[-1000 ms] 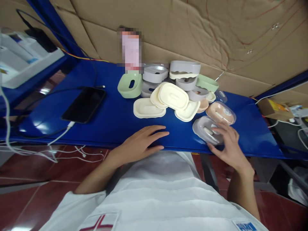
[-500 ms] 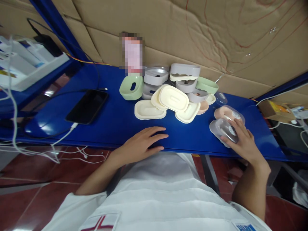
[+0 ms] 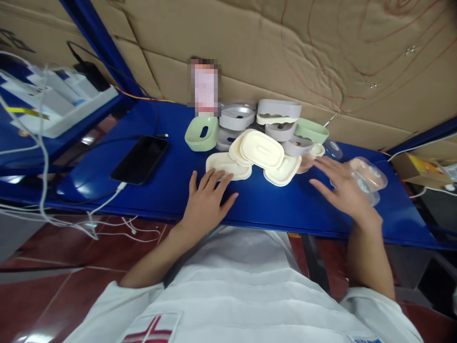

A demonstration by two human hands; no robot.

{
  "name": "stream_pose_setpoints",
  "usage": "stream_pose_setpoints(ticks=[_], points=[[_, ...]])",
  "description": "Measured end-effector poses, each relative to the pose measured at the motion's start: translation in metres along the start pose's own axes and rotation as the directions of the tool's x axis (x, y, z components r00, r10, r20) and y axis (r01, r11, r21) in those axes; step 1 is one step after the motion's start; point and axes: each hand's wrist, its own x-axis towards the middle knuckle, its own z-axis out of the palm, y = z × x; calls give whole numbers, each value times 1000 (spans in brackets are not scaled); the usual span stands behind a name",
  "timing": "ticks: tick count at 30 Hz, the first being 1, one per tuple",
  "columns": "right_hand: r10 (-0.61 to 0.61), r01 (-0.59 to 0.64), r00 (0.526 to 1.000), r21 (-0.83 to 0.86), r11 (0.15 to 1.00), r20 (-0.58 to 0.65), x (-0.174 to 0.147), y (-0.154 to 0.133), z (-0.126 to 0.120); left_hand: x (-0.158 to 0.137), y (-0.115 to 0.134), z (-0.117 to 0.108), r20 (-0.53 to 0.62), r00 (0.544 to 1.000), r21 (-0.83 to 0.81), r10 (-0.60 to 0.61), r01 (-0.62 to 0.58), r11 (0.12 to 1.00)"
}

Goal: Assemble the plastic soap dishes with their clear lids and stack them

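Observation:
My left hand is open, its fingertips over the near edge of a cream oval lid at the left of the pile. More cream lids overlap in the middle. To the right, my right hand is spread open, holding nothing, its fingertips near a peach piece. Beyond it lie clear-covered peach and grey pieces, partly hidden by the hand. Behind the lids are a green tray with a slot, grey trays and another green tray.
A black phone with a white charging cable lies at the left of the blue table. Another phone, blurred, leans on the cardboard wall. White power strips stand far left; a small cardboard box is at the right.
My right hand has let go of the clear-covered grey piece, now lying further right, and moved left toward the pile. My left hand has reached forward to the left cream lid.

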Motion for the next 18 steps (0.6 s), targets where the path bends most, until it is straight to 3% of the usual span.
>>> stream_pose_setpoints(ticks=[3, 7, 10, 15, 18], points=[[-213, 214, 976, -10, 977, 47, 47, -37, 22, -1, -1, -1, -5, 1000, -4, 1, -1, 1000], [-246, 246, 969, -153, 957, 17, 85, -56, 56, -1, -2, -2, -12, 999, -31, 30, -30, 999], [-307, 304, 952, -152, 940, 5, 86, -61, 68, -2, -3, -3, -39, 994, -70, 101, -103, 992], [-501, 496, 866, 148, 855, -9, 65, -72, 51, -2, -4, -4, -31, 955, -78, 296, -297, 952], [-387, 394, 919, 178, 902, -71, 64, -56, 36, -2, -5, -6, 28, 915, -118, 403, -397, 910]])
